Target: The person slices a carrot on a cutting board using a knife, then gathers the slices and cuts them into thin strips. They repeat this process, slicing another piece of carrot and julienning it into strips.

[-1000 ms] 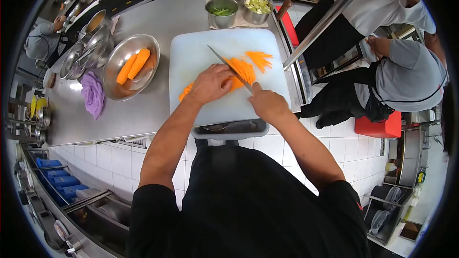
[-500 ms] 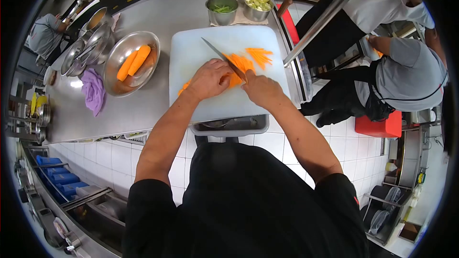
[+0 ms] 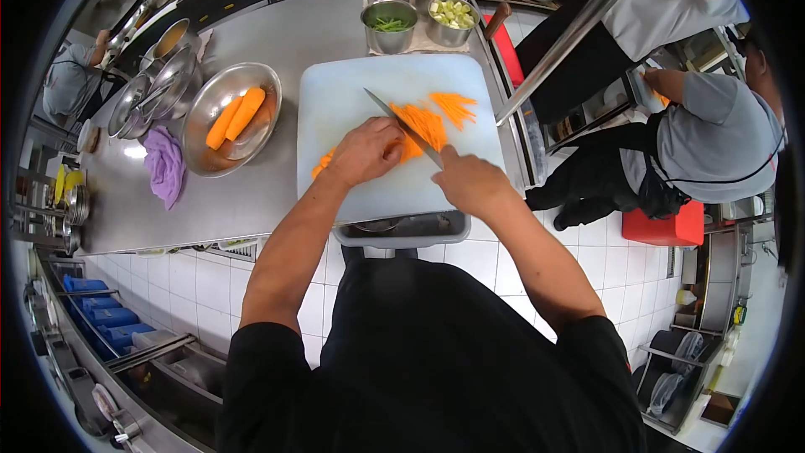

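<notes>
Carrots [image 3: 243, 113] in metal bowl [image 3: 262, 144].

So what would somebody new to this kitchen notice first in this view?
Probably the vivid orange carrot strips fanned out on the pale cutting board, with the knife in the right hand angled across them and the left hand close beside. Next, the two whole carrots in the steel bowl left of the board, and the crumpled purple cloth beside that bowl.
</notes>
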A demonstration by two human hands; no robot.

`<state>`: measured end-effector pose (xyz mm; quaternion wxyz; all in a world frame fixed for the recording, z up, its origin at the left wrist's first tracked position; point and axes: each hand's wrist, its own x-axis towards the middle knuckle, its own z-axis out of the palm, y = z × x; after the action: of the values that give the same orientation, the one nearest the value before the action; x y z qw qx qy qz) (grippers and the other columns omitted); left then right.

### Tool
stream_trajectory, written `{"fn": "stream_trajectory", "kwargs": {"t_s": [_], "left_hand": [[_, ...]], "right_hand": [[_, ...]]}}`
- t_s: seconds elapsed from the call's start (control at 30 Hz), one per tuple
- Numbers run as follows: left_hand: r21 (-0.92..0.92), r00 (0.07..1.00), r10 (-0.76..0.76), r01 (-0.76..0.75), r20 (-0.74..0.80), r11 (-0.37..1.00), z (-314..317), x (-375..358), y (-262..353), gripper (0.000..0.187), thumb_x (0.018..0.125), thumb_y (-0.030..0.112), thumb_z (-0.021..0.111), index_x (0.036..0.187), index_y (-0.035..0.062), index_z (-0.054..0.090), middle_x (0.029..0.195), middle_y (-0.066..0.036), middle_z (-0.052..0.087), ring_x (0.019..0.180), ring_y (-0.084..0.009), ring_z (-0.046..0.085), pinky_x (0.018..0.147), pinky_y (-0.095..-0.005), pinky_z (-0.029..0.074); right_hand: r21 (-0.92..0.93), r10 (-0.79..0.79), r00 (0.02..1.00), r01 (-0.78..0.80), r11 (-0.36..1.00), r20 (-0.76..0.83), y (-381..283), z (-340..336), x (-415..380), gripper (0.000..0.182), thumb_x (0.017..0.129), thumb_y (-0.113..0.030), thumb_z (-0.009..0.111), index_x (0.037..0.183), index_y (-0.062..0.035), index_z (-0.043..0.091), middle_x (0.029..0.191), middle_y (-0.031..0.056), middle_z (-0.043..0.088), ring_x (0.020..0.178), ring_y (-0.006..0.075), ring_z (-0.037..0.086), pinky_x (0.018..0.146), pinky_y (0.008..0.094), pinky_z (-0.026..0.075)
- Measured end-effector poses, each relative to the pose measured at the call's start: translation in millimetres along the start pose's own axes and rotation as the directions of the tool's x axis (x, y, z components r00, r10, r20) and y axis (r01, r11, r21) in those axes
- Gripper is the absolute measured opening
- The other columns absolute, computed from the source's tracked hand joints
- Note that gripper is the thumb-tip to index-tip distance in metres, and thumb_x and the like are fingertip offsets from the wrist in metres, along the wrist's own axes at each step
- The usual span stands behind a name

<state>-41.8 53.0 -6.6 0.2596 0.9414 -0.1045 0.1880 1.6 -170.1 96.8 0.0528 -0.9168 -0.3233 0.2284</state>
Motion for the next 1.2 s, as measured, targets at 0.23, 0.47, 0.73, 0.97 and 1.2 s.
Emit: {"fn": "stream_trajectory", "kwargs": {"t_s": [0.23,0.47,0.73,0.97,1.2], "left_hand": [[0.013,0.992,0.127,-0.126,-0.017,0.992,-0.4,-3.4,-5.6,0.015,0.084,0.014,0.067,0.098,0.008,0.071,0.109,-0.007,0.069,0.106,-0.0288,0.064,0.095,-0.0394,0.054],[0.016,0.998,0.062,-0.062,0.018,0.998,-0.5,-3.1,-7.9,0.019,0.084,0.012,0.068,0.102,0.0071,0.07,0.115,-0.008,0.068,0.11,-0.0305,0.063,0.095,-0.0405,0.054],[0.041,1.0,0.016,-0.016,0.004,0.999,-0.9,-6.0,-4.2,0.022,0.085,0.016,0.07,0.106,0.0088,0.068,0.118,-0.008,0.067,0.111,-0.0288,0.064,0.092,-0.0398,0.056],[0.022,0.999,-0.001,0.001,0.036,1.0,0.5,-8.9,-7.1,0.024,0.086,0.017,0.071,0.107,0.0083,0.068,0.121,-0.008,0.066,0.114,-0.0302,0.063,0.095,-0.04,0.055],[0.224,0.977,-0.189,0.163,0.099,0.961,-4.3,18.6,16.4,0.028,0.088,0.023,0.073,0.112,0.0095,0.069,0.117,-0.008,0.068,0.114,-0.0296,0.063,0.096,-0.0408,0.053]], "right_hand": [[0.006,-0.062,0.994,0.063,0.998,-0.092,5.1,32.0,27.9,0.039,0.101,-0.032,0.059,0.123,-0.0003,0.052,0.097,0.0244,0.073,0.093,0.0423,0.073,0.081,0.0531,0.057],[0.044,0.003,0.999,-0.001,0.999,-0.048,4.9,30.3,13.1,0.039,0.101,-0.031,0.059,0.123,0.0005,0.053,0.1,0.0245,0.073,0.095,0.0412,0.073,0.081,0.0524,0.057],[0.013,-0.015,0.999,0.015,1.0,-0.03,-5.9,5.2,3.2,0.039,0.101,-0.031,0.06,0.123,0.0,0.052,0.097,0.0242,0.073,0.094,0.0421,0.073,0.082,0.0532,0.057],[0.024,-0.058,0.995,0.06,0.998,-0.082,6.5,28.4,43.0,0.037,0.101,-0.032,0.059,0.123,-0.0028,0.054,0.099,0.0241,0.073,0.093,0.0418,0.073,0.082,0.053,0.056],[0.089,-0.023,0.99,0.035,0.995,-0.136,35.1,-5.6,35.8,0.041,0.101,-0.037,0.059,0.122,-0.0028,0.054,0.096,0.0253,0.073,0.09,0.0442,0.072,0.08,0.0535,0.055]]}}
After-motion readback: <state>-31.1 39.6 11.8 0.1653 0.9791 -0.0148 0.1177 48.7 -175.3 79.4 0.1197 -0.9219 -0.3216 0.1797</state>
